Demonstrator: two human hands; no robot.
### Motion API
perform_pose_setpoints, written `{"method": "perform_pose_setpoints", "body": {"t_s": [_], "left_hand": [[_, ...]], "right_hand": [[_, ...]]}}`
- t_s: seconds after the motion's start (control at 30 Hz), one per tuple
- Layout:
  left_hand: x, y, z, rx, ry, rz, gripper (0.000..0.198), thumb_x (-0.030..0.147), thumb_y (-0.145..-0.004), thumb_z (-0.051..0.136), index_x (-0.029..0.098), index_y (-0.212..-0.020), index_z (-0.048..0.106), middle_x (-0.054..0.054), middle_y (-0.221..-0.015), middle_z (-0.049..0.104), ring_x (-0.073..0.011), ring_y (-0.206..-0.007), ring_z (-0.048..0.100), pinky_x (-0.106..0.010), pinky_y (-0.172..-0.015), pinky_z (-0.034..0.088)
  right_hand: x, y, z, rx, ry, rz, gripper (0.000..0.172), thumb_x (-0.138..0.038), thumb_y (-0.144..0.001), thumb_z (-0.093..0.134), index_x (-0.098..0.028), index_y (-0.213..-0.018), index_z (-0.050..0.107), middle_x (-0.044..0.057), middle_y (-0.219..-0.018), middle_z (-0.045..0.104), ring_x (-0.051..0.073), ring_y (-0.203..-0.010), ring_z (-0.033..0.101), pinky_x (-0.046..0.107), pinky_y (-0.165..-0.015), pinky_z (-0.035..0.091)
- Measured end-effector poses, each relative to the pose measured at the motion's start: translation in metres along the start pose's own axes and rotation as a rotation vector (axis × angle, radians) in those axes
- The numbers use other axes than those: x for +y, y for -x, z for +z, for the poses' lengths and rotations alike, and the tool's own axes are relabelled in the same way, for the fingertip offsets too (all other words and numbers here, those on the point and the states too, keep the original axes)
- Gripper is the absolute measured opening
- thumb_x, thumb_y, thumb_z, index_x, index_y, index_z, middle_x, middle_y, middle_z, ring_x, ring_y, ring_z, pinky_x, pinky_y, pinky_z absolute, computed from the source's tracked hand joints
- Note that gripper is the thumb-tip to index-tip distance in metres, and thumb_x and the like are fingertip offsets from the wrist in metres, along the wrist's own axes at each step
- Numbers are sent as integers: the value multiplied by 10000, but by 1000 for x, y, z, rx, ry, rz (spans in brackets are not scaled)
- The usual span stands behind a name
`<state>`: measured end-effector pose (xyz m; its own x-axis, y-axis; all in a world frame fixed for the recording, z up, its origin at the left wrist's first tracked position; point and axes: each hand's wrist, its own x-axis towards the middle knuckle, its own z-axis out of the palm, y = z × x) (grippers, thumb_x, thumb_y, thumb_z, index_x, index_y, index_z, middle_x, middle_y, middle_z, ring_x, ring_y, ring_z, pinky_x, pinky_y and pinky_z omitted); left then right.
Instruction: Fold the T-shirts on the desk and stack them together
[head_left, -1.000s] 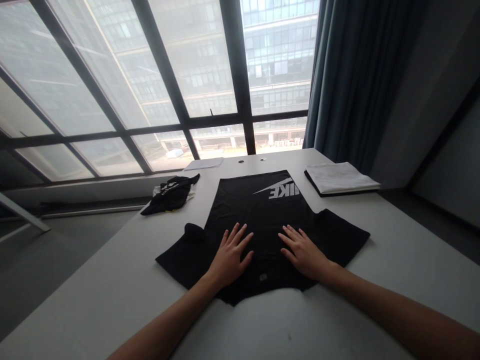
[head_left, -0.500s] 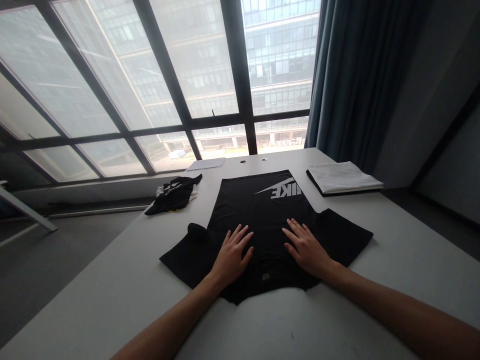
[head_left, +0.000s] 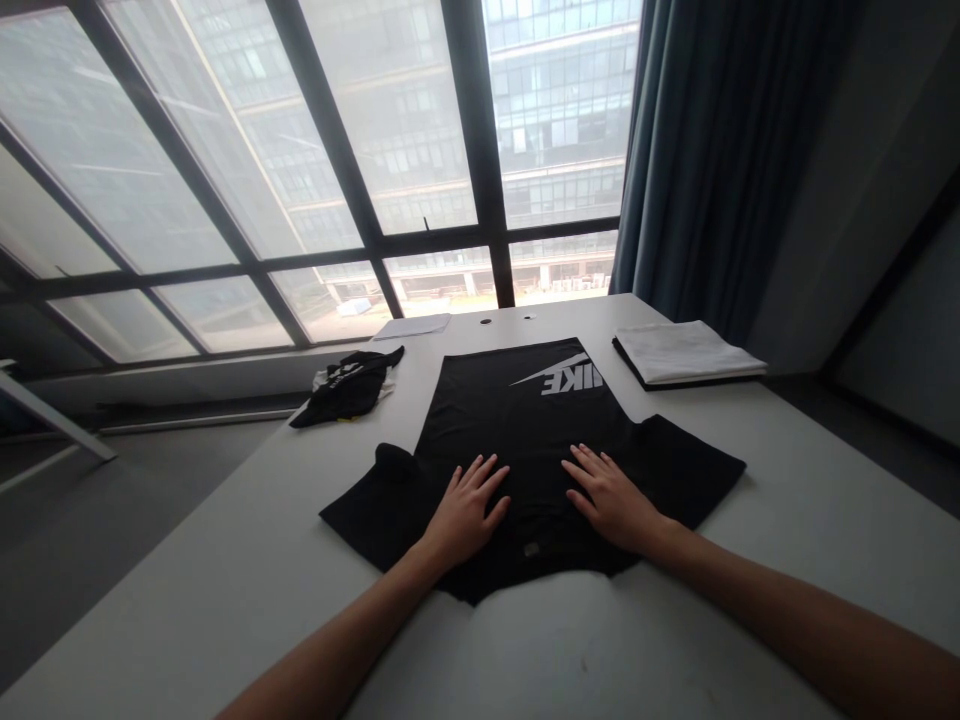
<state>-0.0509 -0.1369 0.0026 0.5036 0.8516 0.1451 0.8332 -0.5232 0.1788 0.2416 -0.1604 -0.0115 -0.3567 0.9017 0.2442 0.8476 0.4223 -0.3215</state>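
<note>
A black T-shirt (head_left: 525, 420) with a large white print near its far hem lies spread on the white table (head_left: 225, 580), its neck end towards me and its sleeves out to both sides. My left hand (head_left: 466, 508) rests flat on the left half of the shirt, fingers apart. On the right half lies my right hand (head_left: 609, 497), palm down with its fingers spread. Neither hand grips the cloth. Between them, nearer to me, a small label (head_left: 532, 549) shows by the neckline.
Folded white cloth (head_left: 686, 352) lies over something black at the back right. A crumpled black and white cloth (head_left: 352, 388) sits at the table's left edge. White sheets (head_left: 412, 327) lie at the far edge, before tall windows. A dark curtain (head_left: 697, 160) hangs behind on the right.
Both hands have shifted very slightly towards me on the shirt, still flat. The shirt and the other cloths look the same.
</note>
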Motion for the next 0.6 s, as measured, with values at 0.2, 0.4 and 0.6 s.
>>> {"method": "perform_pose_setpoints", "body": {"t_s": [0.2, 0.4, 0.6], "left_hand": [[-2, 0, 2, 29, -2, 19, 516, 455, -1023, 462, 330, -1523, 443, -33, -1627, 357, -284, -1522, 267, -567, -1222, 232], [-3, 1, 4, 38, -11, 21, 515, 446, -1024, 461, 324, -1524, 441, -30, -1628, 357, -282, -1523, 267, -563, -1223, 234], [-3, 0, 4, 28, -18, 14, 516, 444, -1019, 471, 322, -1520, 446, -36, -1629, 354, -283, -1521, 272, -568, -1219, 241]], "right_hand": [[-2, 0, -2, 52, 23, -21, 512, -349, -1003, 455, -166, -1475, 526, 134, -1606, 374, 270, -1508, 301, 511, -1227, 251], [-4, 1, -2, 62, 19, -20, 486, -321, -989, 469, -161, -1436, 570, 139, -1569, 438, 275, -1483, 356, 505, -1215, 285], [-3, 1, -2, 38, 29, -1, 496, -336, -987, 469, -151, -1436, 572, 147, -1556, 454, 292, -1469, 380, 509, -1208, 296]]}}
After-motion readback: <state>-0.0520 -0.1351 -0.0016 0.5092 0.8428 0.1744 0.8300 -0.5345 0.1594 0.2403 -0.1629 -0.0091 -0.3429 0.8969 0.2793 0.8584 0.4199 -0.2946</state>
